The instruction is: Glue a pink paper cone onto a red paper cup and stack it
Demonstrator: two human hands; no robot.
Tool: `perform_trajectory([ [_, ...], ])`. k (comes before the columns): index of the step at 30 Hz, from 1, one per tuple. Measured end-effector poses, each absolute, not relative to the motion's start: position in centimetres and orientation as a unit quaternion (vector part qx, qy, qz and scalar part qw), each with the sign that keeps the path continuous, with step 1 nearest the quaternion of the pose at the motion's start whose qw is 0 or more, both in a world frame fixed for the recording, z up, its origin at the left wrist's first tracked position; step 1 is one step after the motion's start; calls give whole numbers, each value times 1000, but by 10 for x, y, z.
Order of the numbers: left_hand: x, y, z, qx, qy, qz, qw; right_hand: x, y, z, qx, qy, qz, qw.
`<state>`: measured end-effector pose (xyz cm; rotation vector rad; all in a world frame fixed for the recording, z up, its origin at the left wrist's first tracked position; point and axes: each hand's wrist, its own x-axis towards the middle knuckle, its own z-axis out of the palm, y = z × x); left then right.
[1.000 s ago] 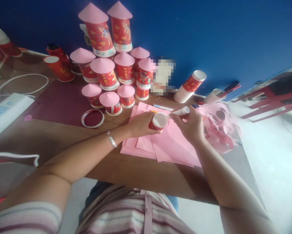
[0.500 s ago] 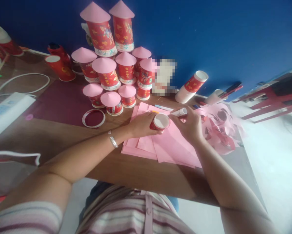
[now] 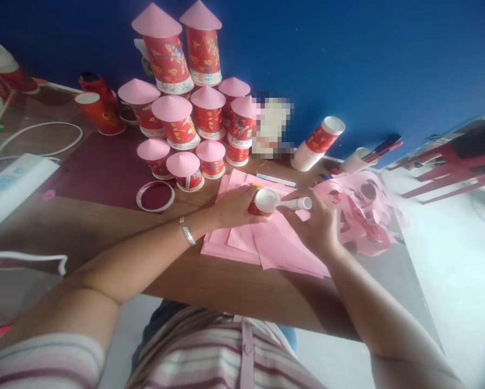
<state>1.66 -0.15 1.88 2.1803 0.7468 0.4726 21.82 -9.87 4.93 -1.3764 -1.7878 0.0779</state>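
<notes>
My left hand [image 3: 233,205] is closed round a small red paper cup [image 3: 263,202] with a white rim, held tilted over a stack of pink paper sheets [image 3: 266,243]. My right hand [image 3: 317,221] grips a white glue stick [image 3: 294,203] lying almost level, its tip against the cup's rim. Both hands hover just above the pink sheets on the wooden table [image 3: 104,227].
A pile of red cups with pink cone lids [image 3: 185,113] stands behind the sheets. A red lid [image 3: 155,196] lies to the left, pink paper scraps [image 3: 359,210] to the right. A lying cup [image 3: 317,143], a pen holder [image 3: 358,159] and a power strip [image 3: 11,186] are also here.
My right hand has dropped lower and turned the glue stick from slanted above the cup to level at its rim. The left hand and cup barely shifted.
</notes>
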Motion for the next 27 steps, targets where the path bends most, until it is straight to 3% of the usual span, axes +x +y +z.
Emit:
perform_trajectory([
  [15,16,0,16,858,279,194,384,214,-109,52,-524,-740,35,421],
  [20,15,-1,16,850,301,194,386,220,-118,48,-542,-724,123,408],
  [27,15,-1,23,840,310,189,404,225,-97,58,-488,-485,372,624],
])
